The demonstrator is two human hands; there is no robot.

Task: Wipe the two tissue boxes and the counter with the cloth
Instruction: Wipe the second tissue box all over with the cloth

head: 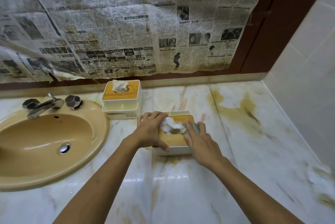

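Observation:
Two white tissue boxes with bamboo lids stand on the marble counter [181,187]. The near tissue box [173,140] sits in the middle, a white tissue sticking out of its slot. My left hand [151,131] grips its left side, thumb on the front wall. My right hand [198,139] presses a small grey cloth [194,126] flat on the right part of the lid. The far tissue box [123,95] stands by the wall, beside the sink, untouched.
A tan sink [50,144] with a chrome faucet [45,105] fills the left. Brown stains [243,113] mark the counter at the right. Stained newspaper [126,24] covers the back wall; a tiled wall [308,71] bounds the right side.

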